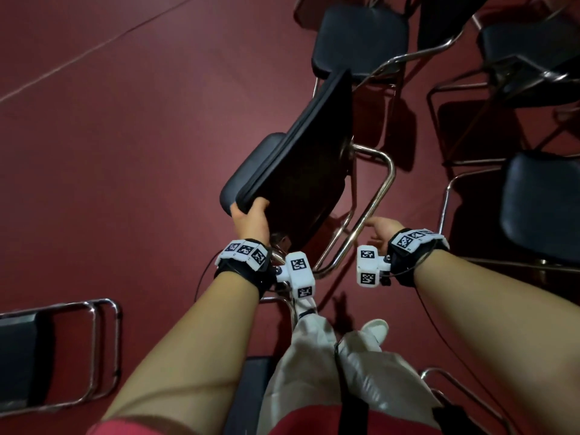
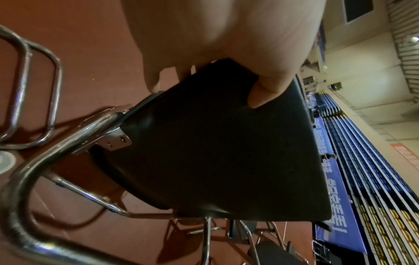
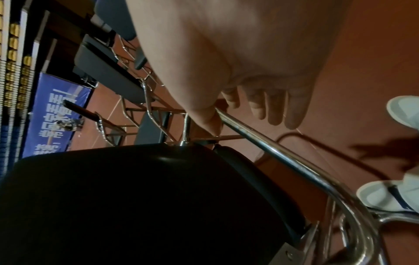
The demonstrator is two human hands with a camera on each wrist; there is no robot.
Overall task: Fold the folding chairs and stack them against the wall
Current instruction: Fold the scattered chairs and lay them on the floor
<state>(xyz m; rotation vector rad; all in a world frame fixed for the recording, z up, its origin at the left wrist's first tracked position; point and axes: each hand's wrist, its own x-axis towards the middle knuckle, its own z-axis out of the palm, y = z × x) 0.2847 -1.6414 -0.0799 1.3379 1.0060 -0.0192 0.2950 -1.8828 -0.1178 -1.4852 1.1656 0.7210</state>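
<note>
The folding chair (image 1: 301, 171) was tilted just ahead of the white shoe (image 1: 375, 332). Its seat corner was pinched by the left hand (image 1: 251, 219); the right hand's (image 1: 381, 229) straight fingers (image 3: 275, 109) were spread beside the chrome frame (image 1: 370, 208).

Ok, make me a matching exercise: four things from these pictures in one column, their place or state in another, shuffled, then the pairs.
Things:
1. left hand
2. right hand
3. folded chairs
4. shoe

Places or states:
A. lying flat on the floor at the lower left
B. white, on the red floor below the hands
C. gripping the edge of the tipped-up black seat
D. fingers straight, thumb against the chrome frame tube

Pairs: 1-C, 2-D, 3-A, 4-B
</note>
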